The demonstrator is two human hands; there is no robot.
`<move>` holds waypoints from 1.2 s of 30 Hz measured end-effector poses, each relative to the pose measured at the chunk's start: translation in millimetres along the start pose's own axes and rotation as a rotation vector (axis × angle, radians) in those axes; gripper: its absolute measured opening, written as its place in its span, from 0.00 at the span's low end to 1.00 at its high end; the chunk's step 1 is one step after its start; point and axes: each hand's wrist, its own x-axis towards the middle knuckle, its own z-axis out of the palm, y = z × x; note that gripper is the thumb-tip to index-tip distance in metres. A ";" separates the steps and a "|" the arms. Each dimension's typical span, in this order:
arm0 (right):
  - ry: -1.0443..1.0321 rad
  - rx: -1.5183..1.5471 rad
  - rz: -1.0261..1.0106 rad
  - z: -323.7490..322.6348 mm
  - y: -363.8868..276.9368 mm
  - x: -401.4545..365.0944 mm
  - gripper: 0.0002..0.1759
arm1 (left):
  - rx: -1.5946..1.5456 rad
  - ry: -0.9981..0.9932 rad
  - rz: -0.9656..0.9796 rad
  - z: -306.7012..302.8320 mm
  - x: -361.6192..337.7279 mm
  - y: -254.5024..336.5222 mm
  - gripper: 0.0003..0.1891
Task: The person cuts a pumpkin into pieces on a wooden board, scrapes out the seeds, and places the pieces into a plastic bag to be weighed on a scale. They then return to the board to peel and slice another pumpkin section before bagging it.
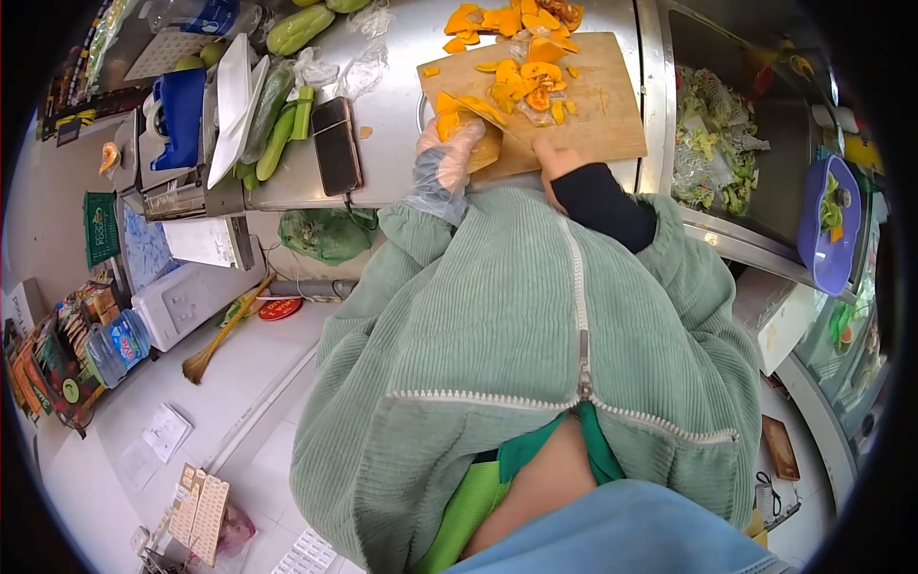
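Observation:
My left hand, in a clear plastic glove, is closed around a piece of orange pumpkin at the near left edge of the wooden cutting board. To its right, my right hand is closed over the near edge of the board. It grips what looks like a knife, whose broad blade mirrors the board's colour and lies against the pumpkin. The handle is hidden by the fingers. Cut pumpkin chunks lie on the board, with more pumpkin pieces just beyond its far edge.
Left of the board are a phone, green gourds, white foam trays and a blue tape dispenser. On the right, a metal sink holds vegetable scraps. A purple basket sits at its edge.

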 end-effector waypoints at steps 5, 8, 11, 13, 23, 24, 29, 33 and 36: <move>-0.145 -0.069 0.035 -2.9 -7.3 -12.2 0.12 | 0.002 0.069 0.021 7.3 0.6 0.8 0.25; -0.167 -0.115 0.058 -0.6 -15.8 -7.7 0.10 | -0.033 0.072 0.035 6.9 1.9 -2.9 0.25; -0.163 -0.119 0.108 10.8 -25.0 6.8 0.09 | -0.038 0.071 0.070 5.5 2.9 -3.4 0.25; -0.132 -0.136 0.142 19.4 -26.5 17.9 0.11 | 0.003 0.081 0.080 6.9 3.7 1.1 0.25; -0.050 -0.046 0.089 18.4 -23.7 44.5 0.10 | 0.118 0.163 0.145 12.7 1.6 -0.4 0.24; -0.054 -0.037 0.110 21.0 -22.7 41.2 0.10 | 0.115 0.166 0.147 14.0 1.2 -3.0 0.24; -0.092 -0.061 0.153 21.1 -17.2 23.3 0.10 | 0.063 0.180 0.072 18.6 0.4 5.6 0.24; -0.015 -0.022 0.112 15.5 -11.7 49.3 0.11 | 0.063 0.164 0.062 22.2 -6.9 4.0 0.27; -0.045 0.033 0.089 13.7 -3.0 34.8 0.13 | -0.008 0.132 0.103 10.4 1.8 -6.2 0.28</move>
